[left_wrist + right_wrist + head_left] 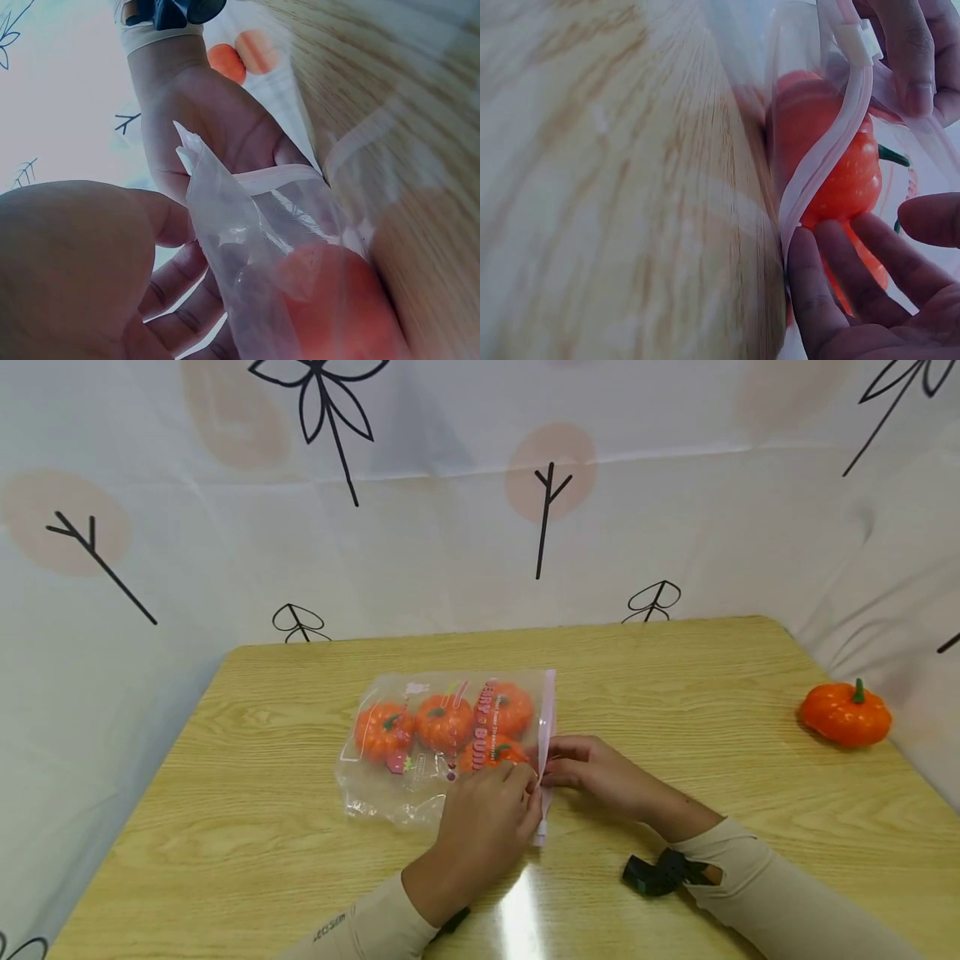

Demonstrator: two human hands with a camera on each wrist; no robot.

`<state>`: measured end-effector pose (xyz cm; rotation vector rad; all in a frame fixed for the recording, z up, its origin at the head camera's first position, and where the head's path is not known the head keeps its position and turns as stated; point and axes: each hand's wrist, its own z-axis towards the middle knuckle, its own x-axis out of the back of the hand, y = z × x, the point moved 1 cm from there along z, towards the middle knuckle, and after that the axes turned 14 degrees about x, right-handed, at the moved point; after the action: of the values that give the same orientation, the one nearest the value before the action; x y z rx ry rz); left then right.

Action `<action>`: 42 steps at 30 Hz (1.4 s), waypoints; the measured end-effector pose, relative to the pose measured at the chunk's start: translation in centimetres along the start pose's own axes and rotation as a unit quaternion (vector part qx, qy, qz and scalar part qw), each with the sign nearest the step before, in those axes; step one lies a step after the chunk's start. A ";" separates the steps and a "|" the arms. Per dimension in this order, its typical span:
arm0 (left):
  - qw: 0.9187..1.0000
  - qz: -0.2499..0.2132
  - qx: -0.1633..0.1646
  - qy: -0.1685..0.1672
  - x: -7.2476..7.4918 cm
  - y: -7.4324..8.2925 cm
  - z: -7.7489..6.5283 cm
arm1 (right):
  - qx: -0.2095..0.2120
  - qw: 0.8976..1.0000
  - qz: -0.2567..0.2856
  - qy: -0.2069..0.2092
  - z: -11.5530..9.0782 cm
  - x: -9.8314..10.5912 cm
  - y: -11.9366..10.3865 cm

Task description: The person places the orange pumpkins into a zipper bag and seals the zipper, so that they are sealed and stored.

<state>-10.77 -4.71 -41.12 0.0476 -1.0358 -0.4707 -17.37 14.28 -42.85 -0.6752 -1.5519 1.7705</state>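
A clear zip bag [420, 793] with pink print lies on the table, its pink zip edge [548, 710] facing right. Inside it are several small orange toy pumpkins [446, 723] with green stems. My left hand [487, 810] pinches the upper layer of the bag near its mouth, lifting it from the lower one. From the right, my right hand [600, 772] reaches into the opening. In the right wrist view the fingers of that hand [877, 300] are extended and touch the pumpkin [829, 150] nearest the mouth. A white slider [857, 43] sits on the zip edge.
Another orange pumpkin [846, 713] stands at the table's right edge, outside the bag. The wooden table [247, 760] extends around the bag. A patterned white cloth [450, 543] hangs behind and along the sides.
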 end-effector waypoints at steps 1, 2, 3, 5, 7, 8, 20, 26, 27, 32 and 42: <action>1.000 0.000 -0.001 0.000 0.0 0.0 0.0 | 0.001 1.000 -0.004 -0.003 0.0 0.0 0.0; 1.000 0.000 -0.002 0.000 0.1 0.0 0.0 | 0.000 1.000 -0.005 -0.005 0.0 0.0 0.1; 1.000 0.000 -0.002 -0.001 0.1 0.0 0.0 | -0.002 1.000 -0.008 -0.008 0.0 0.0 0.1; 1.000 0.000 -0.004 -0.003 0.2 0.1 0.0 | -0.004 1.000 -0.017 -0.015 0.0 0.0 0.2; 1.000 0.001 -0.004 -0.005 0.2 0.1 0.0 | -0.008 0.999 -0.029 -0.022 -0.1 0.0 0.2; 1.000 0.001 -0.004 -0.006 0.2 0.1 0.1 | -0.011 0.999 -0.036 -0.025 -0.1 0.0 0.2; 1.000 0.008 0.004 -0.016 0.2 0.0 0.2 | -0.002 0.992 -0.126 -0.006 -0.5 0.3 -1.2; 0.999 0.005 0.014 -0.043 0.1 0.0 0.1 | 0.040 0.959 -0.274 0.058 -1.9 1.9 -3.3; 0.999 0.005 0.017 -0.048 0.1 -0.1 0.1 | 0.044 0.949 -0.304 0.068 -2.3 2.2 -3.6; 0.998 0.002 0.028 -0.064 -0.1 -0.4 0.0 | 0.060 0.894 -0.430 0.112 -4.3 4.4 -4.6; 0.997 -0.009 0.027 -0.074 -0.2 -0.5 0.0 | 0.079 0.757 -0.617 0.200 -8.5 10.5 -5.4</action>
<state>-11.01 -5.10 -41.43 0.0702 -1.1947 -0.4679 -16.84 28.10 -38.33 0.1330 -1.0440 0.6417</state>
